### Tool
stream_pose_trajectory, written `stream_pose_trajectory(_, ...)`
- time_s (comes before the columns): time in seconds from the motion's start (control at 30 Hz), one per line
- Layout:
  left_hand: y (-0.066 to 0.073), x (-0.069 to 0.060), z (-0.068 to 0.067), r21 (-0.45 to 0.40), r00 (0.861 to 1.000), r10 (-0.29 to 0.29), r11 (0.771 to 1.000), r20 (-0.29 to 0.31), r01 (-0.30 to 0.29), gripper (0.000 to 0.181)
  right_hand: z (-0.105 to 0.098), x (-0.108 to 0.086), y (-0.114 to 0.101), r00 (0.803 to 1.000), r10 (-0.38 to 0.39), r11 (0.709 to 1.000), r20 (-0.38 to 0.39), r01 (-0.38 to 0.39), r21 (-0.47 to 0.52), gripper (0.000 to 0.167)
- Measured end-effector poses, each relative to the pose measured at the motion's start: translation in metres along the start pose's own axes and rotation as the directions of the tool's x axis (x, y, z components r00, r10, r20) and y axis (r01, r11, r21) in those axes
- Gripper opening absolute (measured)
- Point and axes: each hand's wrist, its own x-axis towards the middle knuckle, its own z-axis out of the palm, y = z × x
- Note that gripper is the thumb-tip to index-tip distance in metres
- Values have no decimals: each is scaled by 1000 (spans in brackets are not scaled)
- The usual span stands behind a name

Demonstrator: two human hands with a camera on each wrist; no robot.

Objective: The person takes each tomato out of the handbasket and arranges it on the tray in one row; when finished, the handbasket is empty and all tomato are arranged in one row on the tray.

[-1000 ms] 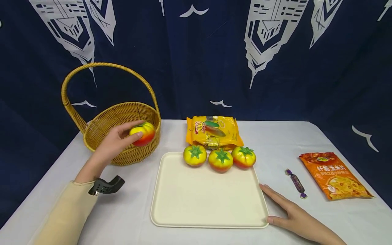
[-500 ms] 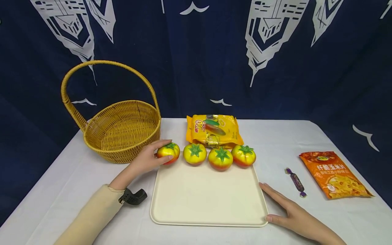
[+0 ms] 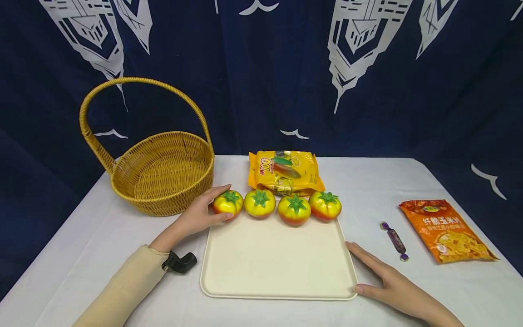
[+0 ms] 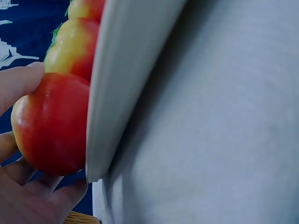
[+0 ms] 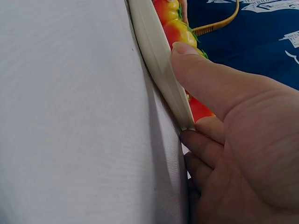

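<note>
At the tray's far left corner, my left hand [image 3: 196, 217] holds a yellow-red tomato [image 3: 224, 208] with a green leafy top, thumb on one side and fingers on the other. In the left wrist view this tomato [image 4: 53, 126] sits on the tray with the thumb tip against it. Three similar tomatoes continue the row along the far edge: one beside it [image 3: 260, 210], a middle one [image 3: 293, 217] and a right one [image 3: 325, 212]. The cream tray [image 3: 282, 263] lies flat. My right hand [image 3: 394, 287] rests at its right edge, fingers extended, thumb touching the near corner.
A wicker basket [image 3: 163, 206] with a tall handle stands at the back left. Behind the tomatoes lies a yellow snack bag [image 3: 302, 175]. To the right are a purple wrapped candy [image 3: 395, 240] and an orange chip bag [image 3: 445, 231]. A blue curtain [image 3: 278, 91] hangs behind the table.
My left hand has carried the tomato from in front of the basket to the tray's far left corner. Since half a second ago it has shifted slightly right. The right hand stays put.
</note>
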Motion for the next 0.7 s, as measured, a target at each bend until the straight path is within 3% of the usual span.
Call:
stream_pose_trajectory(0.23, 1, 1, 1, 34, 999, 36, 999, 4, -36, 71, -1, 0, -1, 1000, 29, 999, 9, -29, -20, 78)
stream_pose_trajectory(0.7, 1, -1, 5, 14, 1000, 8, 1000, 6, -9, 73, -1, 0, -2, 999, 50, 998, 18, -50, -30, 78)
